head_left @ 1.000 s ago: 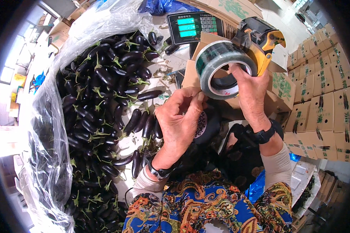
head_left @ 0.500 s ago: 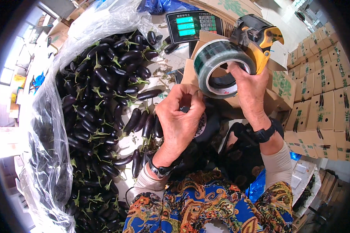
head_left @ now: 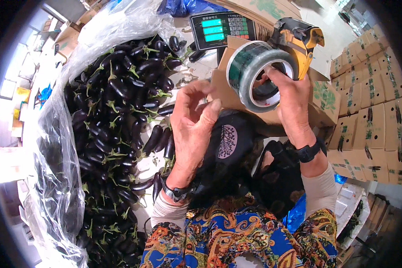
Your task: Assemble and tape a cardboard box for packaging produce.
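1. Tape roll [head_left: 259,76] on its yellow dispenser [head_left: 299,42] was raised over a cardboard box [head_left: 319,100].
2. Left hand [head_left: 194,125] hovered released beside it, pinching nothing visible.
3. Right hand [head_left: 290,100] grasped the roll's core, steadying it.

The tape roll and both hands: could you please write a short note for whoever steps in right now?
Right hand: grips the tape roll on its yellow dispenser, held above a cardboard box.
Left hand: raised beside the roll, fingers pinched; whether it holds the tape end cannot be told.
Eggplants lie heaped on clear plastic at left; a scale stands behind.
Done: roll in hand.
Left: no tape visible on the box.
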The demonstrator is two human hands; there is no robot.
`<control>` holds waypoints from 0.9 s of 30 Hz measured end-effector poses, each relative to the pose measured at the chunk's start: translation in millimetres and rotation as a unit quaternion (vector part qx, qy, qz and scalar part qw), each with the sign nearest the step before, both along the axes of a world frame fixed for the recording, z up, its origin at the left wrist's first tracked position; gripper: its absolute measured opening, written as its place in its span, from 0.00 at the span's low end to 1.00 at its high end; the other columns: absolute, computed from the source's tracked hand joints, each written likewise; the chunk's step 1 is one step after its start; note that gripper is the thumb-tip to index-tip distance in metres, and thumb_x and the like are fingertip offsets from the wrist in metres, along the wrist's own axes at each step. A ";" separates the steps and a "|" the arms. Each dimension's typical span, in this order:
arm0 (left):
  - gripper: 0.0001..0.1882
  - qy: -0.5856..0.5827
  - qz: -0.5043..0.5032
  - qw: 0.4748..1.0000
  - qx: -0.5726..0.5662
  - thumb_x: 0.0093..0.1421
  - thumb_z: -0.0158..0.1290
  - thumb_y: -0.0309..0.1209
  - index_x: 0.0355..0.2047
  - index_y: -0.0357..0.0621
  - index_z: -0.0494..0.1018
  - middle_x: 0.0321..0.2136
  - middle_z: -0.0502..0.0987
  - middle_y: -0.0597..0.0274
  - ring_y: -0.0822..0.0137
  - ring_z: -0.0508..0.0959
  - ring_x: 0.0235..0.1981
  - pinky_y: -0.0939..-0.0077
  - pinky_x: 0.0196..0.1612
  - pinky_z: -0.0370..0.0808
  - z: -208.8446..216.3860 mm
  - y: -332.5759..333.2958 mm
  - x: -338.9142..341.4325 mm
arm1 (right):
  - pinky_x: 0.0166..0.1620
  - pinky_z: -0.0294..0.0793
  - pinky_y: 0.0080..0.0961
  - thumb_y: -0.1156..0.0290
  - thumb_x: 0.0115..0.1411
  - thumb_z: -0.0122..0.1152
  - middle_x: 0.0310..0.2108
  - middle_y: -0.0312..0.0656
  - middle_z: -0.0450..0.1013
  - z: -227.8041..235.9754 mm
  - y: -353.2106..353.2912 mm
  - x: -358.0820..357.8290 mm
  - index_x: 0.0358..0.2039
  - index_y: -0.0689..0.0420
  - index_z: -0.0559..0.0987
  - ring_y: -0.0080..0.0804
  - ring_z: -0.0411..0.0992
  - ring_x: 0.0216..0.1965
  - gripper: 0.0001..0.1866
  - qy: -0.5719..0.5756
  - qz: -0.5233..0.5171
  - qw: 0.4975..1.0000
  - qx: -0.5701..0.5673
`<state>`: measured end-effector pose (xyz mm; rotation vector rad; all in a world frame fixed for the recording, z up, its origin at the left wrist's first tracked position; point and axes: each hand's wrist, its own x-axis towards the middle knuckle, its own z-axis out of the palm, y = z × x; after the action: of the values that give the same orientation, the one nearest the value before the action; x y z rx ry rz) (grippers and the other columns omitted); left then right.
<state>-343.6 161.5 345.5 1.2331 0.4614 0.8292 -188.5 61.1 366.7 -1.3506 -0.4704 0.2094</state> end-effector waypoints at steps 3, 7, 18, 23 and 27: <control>0.27 -0.051 -0.020 0.997 0.059 0.54 0.59 0.31 0.51 0.37 0.62 0.48 0.65 0.57 0.66 0.67 0.50 0.69 0.52 0.66 4.0 -1.0 5.7 | 0.30 0.73 0.18 0.83 0.50 0.60 0.28 0.36 0.74 1.8 -3.3 5.0 0.37 0.64 0.74 0.20 0.72 0.26 0.12 0.094 0.073 0.993 0.014; 0.21 -0.041 0.041 0.982 0.179 0.55 0.57 0.25 0.49 0.34 0.67 0.43 0.70 0.59 0.72 0.71 0.42 0.77 0.44 0.70 10.2 -9.2 6.3 | 0.29 0.73 0.22 0.83 0.50 0.60 0.27 0.36 0.74 6.9 -4.2 3.6 0.37 0.63 0.74 0.22 0.71 0.25 0.12 0.106 0.068 0.991 0.040; 0.07 0.024 0.051 0.990 0.132 0.56 0.57 0.24 0.34 0.32 0.75 0.23 0.76 0.68 0.82 0.72 0.26 0.88 0.32 0.70 19.0 -33.3 17.3 | 0.33 0.75 0.18 0.79 0.49 0.64 0.31 0.38 0.75 -4.7 -3.2 3.9 0.40 0.63 0.70 0.22 0.73 0.28 0.18 0.078 -0.009 0.996 0.044; 0.06 0.053 0.049 0.990 0.124 0.57 0.56 0.24 0.33 0.32 0.75 0.22 0.76 0.69 0.83 0.72 0.24 0.88 0.31 0.70 20.3 -31.4 17.0 | 0.34 0.76 0.19 0.80 0.49 0.63 0.32 0.39 0.74 -7.0 -1.7 4.0 0.42 0.64 0.69 0.23 0.73 0.29 0.19 0.055 -0.020 0.997 0.052; 0.04 0.048 0.048 0.991 0.113 0.57 0.55 0.23 0.31 0.33 0.74 0.21 0.75 0.70 0.83 0.71 0.24 0.89 0.30 0.69 21.7 -31.5 17.4 | 0.36 0.76 0.19 0.80 0.50 0.62 0.33 0.39 0.74 -7.3 -1.1 3.6 0.44 0.64 0.66 0.23 0.73 0.31 0.21 -0.004 -0.031 0.999 0.021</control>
<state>-326.2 130.1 367.3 1.4737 0.5180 0.9260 -184.9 59.9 359.3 -1.3229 -0.4377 0.1428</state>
